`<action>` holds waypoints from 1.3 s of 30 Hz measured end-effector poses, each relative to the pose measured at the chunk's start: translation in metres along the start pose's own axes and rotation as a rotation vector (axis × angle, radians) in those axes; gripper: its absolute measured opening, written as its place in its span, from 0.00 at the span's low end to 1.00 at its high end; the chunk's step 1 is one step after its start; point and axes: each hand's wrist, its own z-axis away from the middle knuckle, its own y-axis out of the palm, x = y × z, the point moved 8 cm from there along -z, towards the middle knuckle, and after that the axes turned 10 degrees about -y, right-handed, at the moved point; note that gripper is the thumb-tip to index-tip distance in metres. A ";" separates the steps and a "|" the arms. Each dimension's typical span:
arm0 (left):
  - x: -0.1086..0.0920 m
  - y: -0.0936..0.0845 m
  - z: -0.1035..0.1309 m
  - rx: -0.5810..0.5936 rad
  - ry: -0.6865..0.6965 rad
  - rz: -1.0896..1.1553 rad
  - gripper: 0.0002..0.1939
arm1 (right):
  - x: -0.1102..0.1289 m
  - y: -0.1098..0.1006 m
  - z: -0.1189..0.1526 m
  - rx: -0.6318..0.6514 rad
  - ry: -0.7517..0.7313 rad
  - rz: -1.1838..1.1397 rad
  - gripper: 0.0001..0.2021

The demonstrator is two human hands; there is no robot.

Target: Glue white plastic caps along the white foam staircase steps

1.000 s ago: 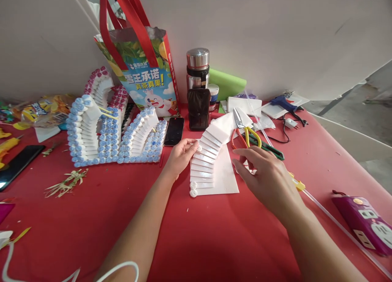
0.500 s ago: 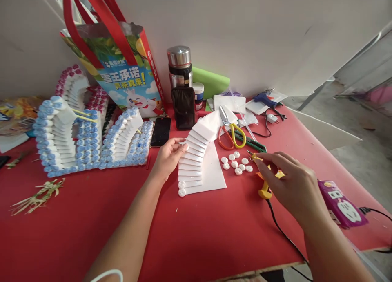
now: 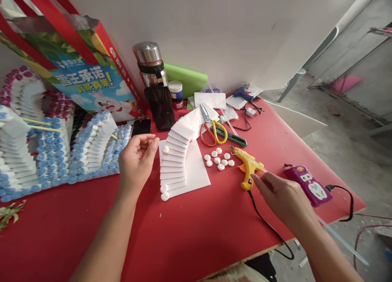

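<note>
A fan of overlapping white foam strips (image 3: 173, 163) lies on a white sheet (image 3: 197, 180). White rosettes sit along its left edge, one of them (image 3: 165, 149) close to my left hand (image 3: 137, 157). That hand is raised just left of the strips, thumb and forefinger pinched together, with nothing visible between them. My right hand (image 3: 280, 192) is at the rear of a yellow glue gun (image 3: 248, 165), its fingers closed at the handle. The gun's nozzle points at several loose white rosettes (image 3: 221, 166) on the table.
Scissors (image 3: 211, 128) and a green cutter (image 3: 235, 139) lie behind the rosettes. A purple power strip (image 3: 308, 186) is at right. Behind stand a thermos (image 3: 150, 63), a black case (image 3: 159, 107) and a shopping bag (image 3: 92, 75). Blue-and-white rosette-covered models (image 3: 52, 151) fill the left.
My left hand has let go of a rosette, now resting on a strip's edge, and drawn back left. My right hand has moved from the glue gun's nozzle to its handle. The view has shifted right.
</note>
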 end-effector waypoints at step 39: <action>-0.024 0.054 0.083 0.494 -0.115 0.203 0.08 | -0.034 0.046 0.001 -0.006 0.497 -0.931 0.15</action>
